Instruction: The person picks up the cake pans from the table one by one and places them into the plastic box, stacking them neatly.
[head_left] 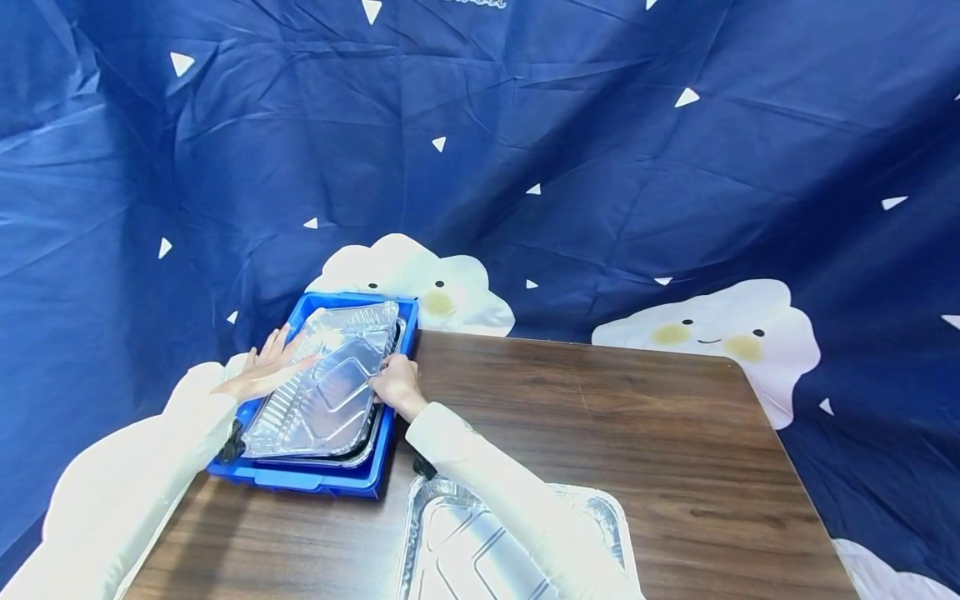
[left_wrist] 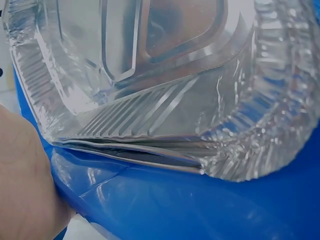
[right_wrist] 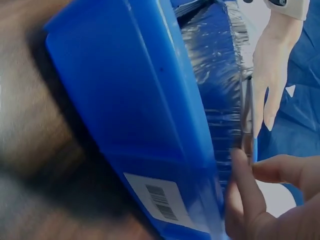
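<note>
Foil trays (head_left: 348, 383) are stacked in a blue bin (head_left: 300, 480).
Their right rim is pinched by the right hand (head_left: 397, 385); the left hand (head_left: 262, 372) is placed opposite, its fingers straight and unclenched.

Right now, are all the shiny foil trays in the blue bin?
No, the head view shows one foil tray lying on the wooden table, outside the blue bin.
</note>
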